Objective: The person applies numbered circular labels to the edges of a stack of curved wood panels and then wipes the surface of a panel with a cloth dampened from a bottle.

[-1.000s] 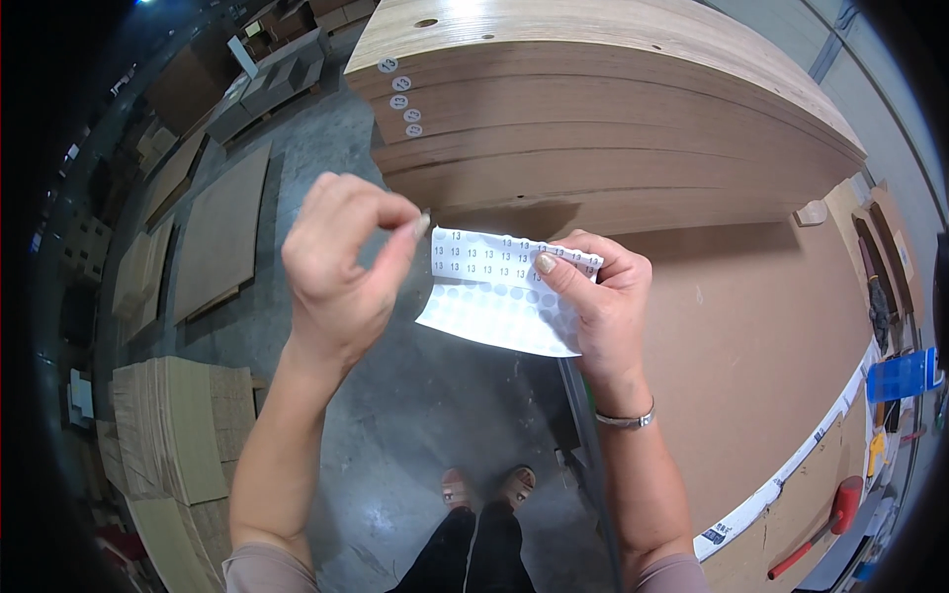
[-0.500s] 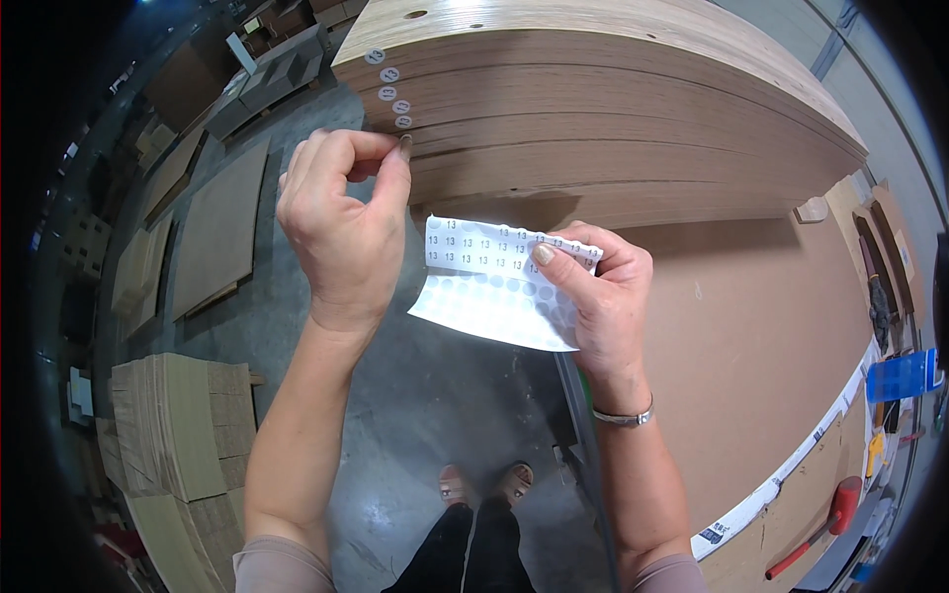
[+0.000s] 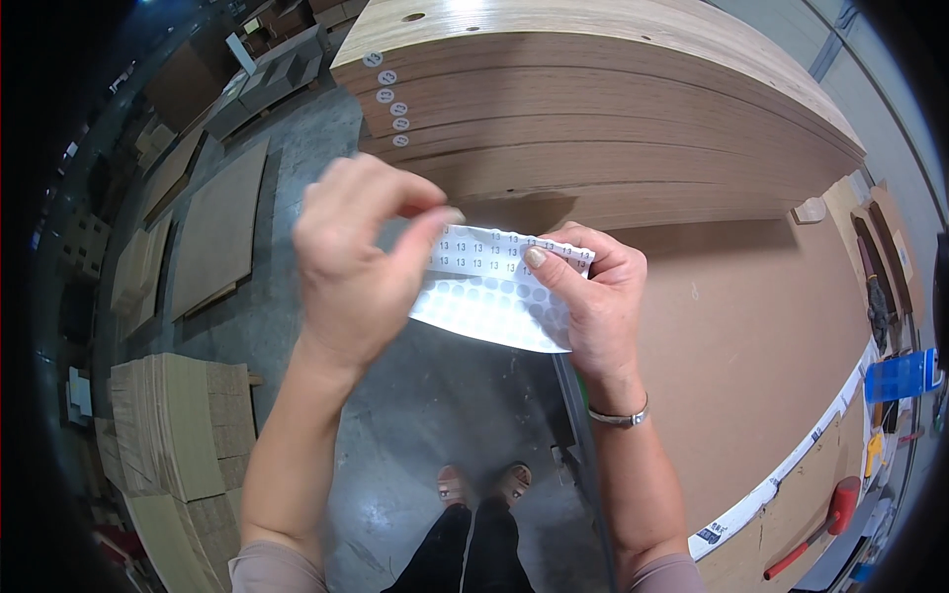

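Note:
My right hand (image 3: 598, 282) is closed on a sheet of round number stickers (image 3: 494, 301), its thumb pressing the folded upper edge. At the sheet's upper left corner is my left hand (image 3: 361, 257), thumb and index finger close together. Motion blurs it, and I cannot make out anything between those fingers. Beyond the hands rises a stack of wood-grain boards (image 3: 633, 119). Several round stickers (image 3: 400, 125) run in an uneven column down the board edges at the stack's left corner.
The stack rests on a large brown sheet (image 3: 732, 326). A red mallet (image 3: 842, 504) and a blue container (image 3: 900, 376) lie at the right. On the left are flat panels (image 3: 222, 227) and a cardboard stack (image 3: 183, 425) on the grey floor (image 3: 395, 435).
My left hand has moved down and right from the board edges to the sticker sheet. One more sticker now shows at the column's bottom, where its fingertips were. My right hand has barely shifted.

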A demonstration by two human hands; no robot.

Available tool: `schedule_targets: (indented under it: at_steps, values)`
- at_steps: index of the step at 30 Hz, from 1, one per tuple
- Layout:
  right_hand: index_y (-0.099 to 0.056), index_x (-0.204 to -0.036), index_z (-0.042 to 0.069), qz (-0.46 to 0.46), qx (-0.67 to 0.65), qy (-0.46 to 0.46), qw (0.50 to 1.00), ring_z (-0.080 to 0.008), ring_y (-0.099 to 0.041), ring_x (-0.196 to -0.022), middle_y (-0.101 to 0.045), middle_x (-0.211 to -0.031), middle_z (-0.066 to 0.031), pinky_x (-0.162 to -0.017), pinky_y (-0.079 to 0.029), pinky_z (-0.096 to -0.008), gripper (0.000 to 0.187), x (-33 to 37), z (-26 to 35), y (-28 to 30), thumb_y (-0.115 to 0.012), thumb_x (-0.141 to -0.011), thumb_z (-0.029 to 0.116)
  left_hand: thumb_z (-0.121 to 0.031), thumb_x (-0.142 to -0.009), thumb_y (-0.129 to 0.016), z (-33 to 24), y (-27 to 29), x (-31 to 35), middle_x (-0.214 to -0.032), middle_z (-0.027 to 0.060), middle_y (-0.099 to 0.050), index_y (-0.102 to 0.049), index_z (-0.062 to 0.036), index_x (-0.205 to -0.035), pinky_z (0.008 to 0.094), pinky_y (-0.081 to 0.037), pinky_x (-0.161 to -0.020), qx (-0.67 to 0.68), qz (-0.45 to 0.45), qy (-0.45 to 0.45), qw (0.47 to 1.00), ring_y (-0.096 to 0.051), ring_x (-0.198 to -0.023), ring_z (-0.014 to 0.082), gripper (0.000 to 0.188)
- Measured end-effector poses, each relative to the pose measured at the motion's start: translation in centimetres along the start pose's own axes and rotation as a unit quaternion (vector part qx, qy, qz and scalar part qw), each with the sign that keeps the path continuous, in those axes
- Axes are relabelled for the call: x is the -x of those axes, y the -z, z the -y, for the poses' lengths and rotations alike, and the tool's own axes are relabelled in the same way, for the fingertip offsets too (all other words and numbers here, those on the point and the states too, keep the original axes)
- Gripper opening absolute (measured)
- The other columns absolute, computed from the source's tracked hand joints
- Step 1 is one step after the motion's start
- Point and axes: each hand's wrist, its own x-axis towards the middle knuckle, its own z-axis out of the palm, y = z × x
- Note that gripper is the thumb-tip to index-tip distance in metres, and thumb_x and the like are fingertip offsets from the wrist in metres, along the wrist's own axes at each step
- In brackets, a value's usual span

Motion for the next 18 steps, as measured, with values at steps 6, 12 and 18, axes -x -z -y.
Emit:
schedule_targets:
  at_steps: [6,12,18]
  values:
    - [-0.070,-0.083,-0.006,0.020,0.067,0.026,0.997,-0.0071,-0.055,-0.068,-0.063,-0.073,-0.0023,-0.060,-0.044,-0.0232,0.005,0.1,0.1,-0.2,-0.071,-0.081,-0.001,-0.002,-0.066,-0.075,-0.4,-0.3,0.4,-0.074,0.0057,-0.058,-0.067,-0.0037,-0.079,0.0339,-0.041,-0.069,0.027,0.138,-0.049,0.989,-0.055,-0.072,0.0227,0.015]
    - [-0.070,-0.084,-0.005,0.027,0.095,0.049,0.994,-0.0063,-0.045,-0.064,-0.055,-0.069,0.0010,-0.057,-0.034,-0.0227,0.006,0.3,-0.3,-0.4,-0.072,-0.080,-0.001,-0.002,-0.065,-0.075,-0.2,-0.6,0.9,-0.072,0.0052,-0.057,-0.065,-0.0045,-0.075,0.0344,-0.039,-0.068,0.021,0.120,-0.085,0.989,-0.054,-0.071,0.0225,0.015]
    - [-0.069,-0.083,-0.007,0.023,0.097,0.027,0.995,-0.0085,-0.056,-0.067,-0.063,-0.072,-0.0043,-0.059,-0.044,-0.0242,0.007,0.1,-0.1,-0.3,-0.071,-0.080,-0.001,0.000,-0.064,-0.074,-0.3,-0.9,1.4,-0.073,0.0053,-0.059,-0.064,-0.0049,-0.073,0.0335,-0.038,-0.067,0.007,0.081,-0.127,0.989,-0.054,-0.070,0.0223,0.014]
